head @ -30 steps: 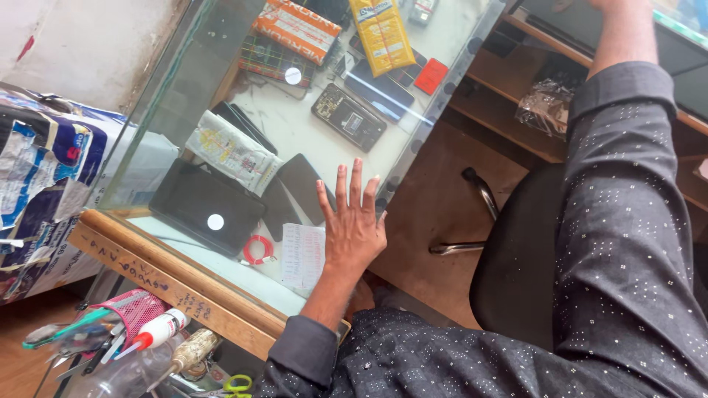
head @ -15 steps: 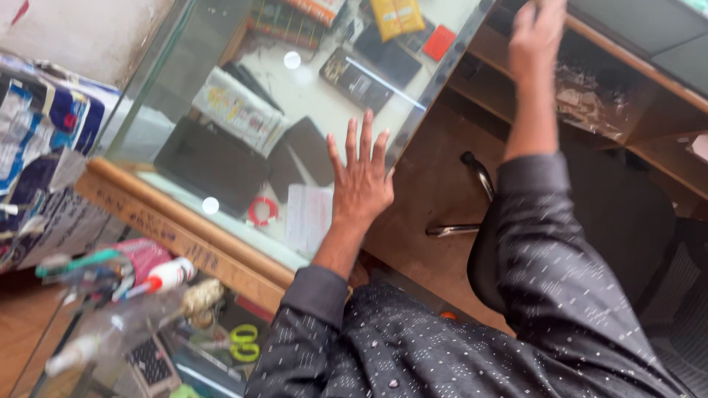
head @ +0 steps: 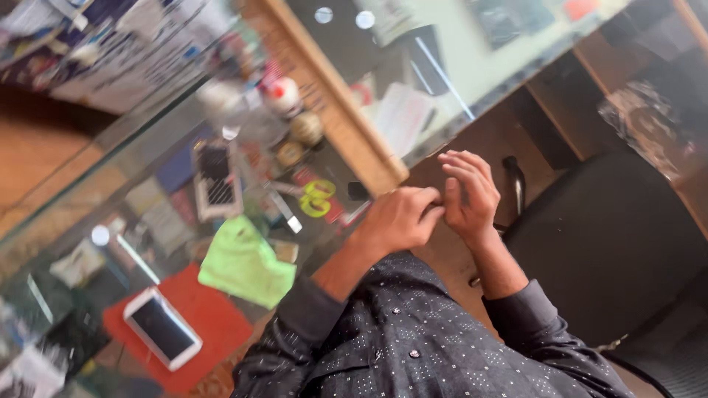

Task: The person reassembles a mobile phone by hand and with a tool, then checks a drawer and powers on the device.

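The left hand point(head: 398, 221) and the right hand point(head: 468, 193) are together, held in the air in front of the person's chest. The left hand is loosely curled, and its fingertips press against the bent fingers of the right. Whether anything small is pinched between them cannot be told, because the contact point is blurred. Neither hand touches the table.

The wooden rail point(head: 346, 125) at the table's edge runs just beyond the left hand's knuckles. Past that rail, under the glass top, the yellow-handled scissors point(head: 317, 199) are the nearest loose thing to that hand. A keypad device point(head: 214, 180) lies further out the same way. Nearer the left forearm and the dotted dark sleeve point(head: 295, 317) is a crumpled green cloth point(head: 247, 265). Beyond the cloth, a white phone point(head: 162, 328) lies face up on a red mat point(head: 210, 313).

A black chair point(head: 612, 243) stands on the outer side of the right hand. Ahead of both hands is a second glass pane with papers point(head: 402, 114) under it.

By my reading, this is a pause with the fingers working against each other rather than a grasp on any item. The scissors and cloth sit under the glass, so the hands would have to separate and go round the rail to reach them, not straight down.
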